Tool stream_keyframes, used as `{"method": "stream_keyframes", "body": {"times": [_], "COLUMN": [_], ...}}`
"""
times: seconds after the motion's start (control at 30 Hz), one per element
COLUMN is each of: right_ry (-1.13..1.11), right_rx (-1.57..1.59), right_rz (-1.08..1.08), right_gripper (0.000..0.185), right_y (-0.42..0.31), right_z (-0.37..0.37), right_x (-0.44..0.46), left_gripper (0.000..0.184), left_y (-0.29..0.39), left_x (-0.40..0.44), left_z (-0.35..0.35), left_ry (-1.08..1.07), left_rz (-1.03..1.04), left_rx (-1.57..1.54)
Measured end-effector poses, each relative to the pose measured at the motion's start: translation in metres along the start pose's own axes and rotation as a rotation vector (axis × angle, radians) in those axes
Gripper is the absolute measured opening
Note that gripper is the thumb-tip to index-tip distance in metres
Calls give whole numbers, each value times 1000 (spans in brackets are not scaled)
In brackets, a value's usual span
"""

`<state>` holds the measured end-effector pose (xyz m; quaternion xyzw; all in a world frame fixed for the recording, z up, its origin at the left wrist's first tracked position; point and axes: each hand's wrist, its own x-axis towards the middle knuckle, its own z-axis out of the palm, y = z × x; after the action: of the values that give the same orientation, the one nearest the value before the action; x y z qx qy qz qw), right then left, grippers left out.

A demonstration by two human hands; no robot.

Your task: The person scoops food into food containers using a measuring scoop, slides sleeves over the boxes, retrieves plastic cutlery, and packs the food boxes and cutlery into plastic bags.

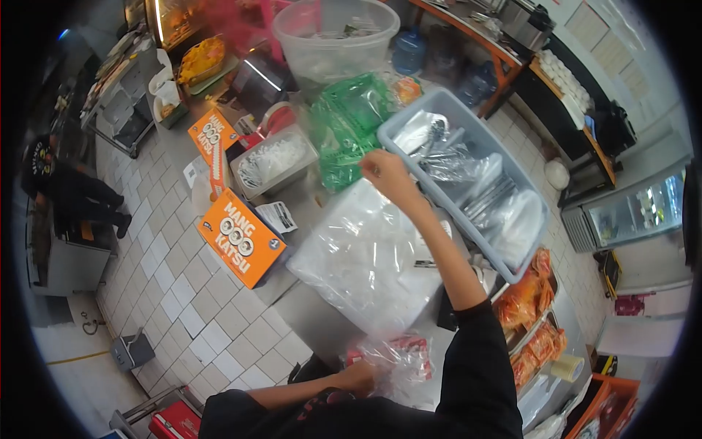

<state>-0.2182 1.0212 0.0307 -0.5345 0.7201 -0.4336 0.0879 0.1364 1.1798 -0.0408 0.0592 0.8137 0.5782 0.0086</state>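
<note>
My right hand (386, 174) is raised over the far end of a large clear plastic pack (358, 256) of white contents, beside the green plastic bags (349, 124). Its fingers are curled together, and whatever they may hold is too small to make out. Close to my body, my left hand (358, 378) is closed on the edge of a clear plastic bag (398, 384). Red and white packets (409, 350) show through or beside that bag.
Right of the pack stands a grey-blue bin (537, 252) of wrapped utensils. Orange boxes (243, 239) and a container (276, 161) of small white packets sit at left. Trays of bagged orange food (537, 351) lie near my right arm. Another person (69, 183) stands far left.
</note>
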Motion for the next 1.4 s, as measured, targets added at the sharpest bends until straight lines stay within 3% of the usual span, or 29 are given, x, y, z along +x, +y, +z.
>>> {"method": "stream_keyframes", "body": {"times": [0.07,0.13,0.27,0.33,0.57,0.63,0.7,0.83,0.87,0.93,1.0,1.07,1.13,1.2,1.27,1.37,1.4], "right_ry": [-27,65,91,-7,38,-90,-84,-21,-18,97,63,-26,-21,-98,-64,-24,-39], "right_rx": [190,85,-203,-684,-715,-759,-776,-788,-800,-512,-379,-313,-264,-76,-30,-19,-54], "right_rz": [-54,-206,-220,-214,-276,-219,-210,-165,-167,-136,-190,-103,86,433,508,562,522], "right_gripper": [11,10,9,12,13,13,14,16,16,12,15,9,5,8,10,14,15], "right_y": [-16,-25,-23,-25,-38,-49,-56,-71,-78,-100,-114,-124,-124,-130,-153,-173,-172], "right_z": [37,72,125,138,114,92,81,56,48,25,1,-20,-35,-50,-45,-31,-26], "right_x": [26,54,93,105,105,102,97,87,75,32,-38,-127,-229,-321,-370,-409,-414], "left_gripper": [37,40,31,27,15,13,13,40,38,37,33,26,15,14,15,17,16], "left_y": [19,50,40,37,18,6,1,25,58,74,42,1,6,7,28,37,24], "left_x": [12,29,31,29,12,4,4,23,28,27,23,8,10,-2,12,28,31], "left_z": [-21,-55,-40,-34,-17,1,11,-20,-53,-62,-34,5,3,-8,-15,-22,-18], "left_ry": [-138,-403,-227,-175,-79,0,36,-347,-330,-307,-375,-309,169,-146,-430,-512,-292], "left_rz": [-88,-260,-208,-185,-85,-24,28,89,-67,-208,-26,214,556,403,83,205,332], "left_rx": [-28,-30,-85,-96,-48,-39,6,565,251,-67,389,671,522,570,744,859,681]}}
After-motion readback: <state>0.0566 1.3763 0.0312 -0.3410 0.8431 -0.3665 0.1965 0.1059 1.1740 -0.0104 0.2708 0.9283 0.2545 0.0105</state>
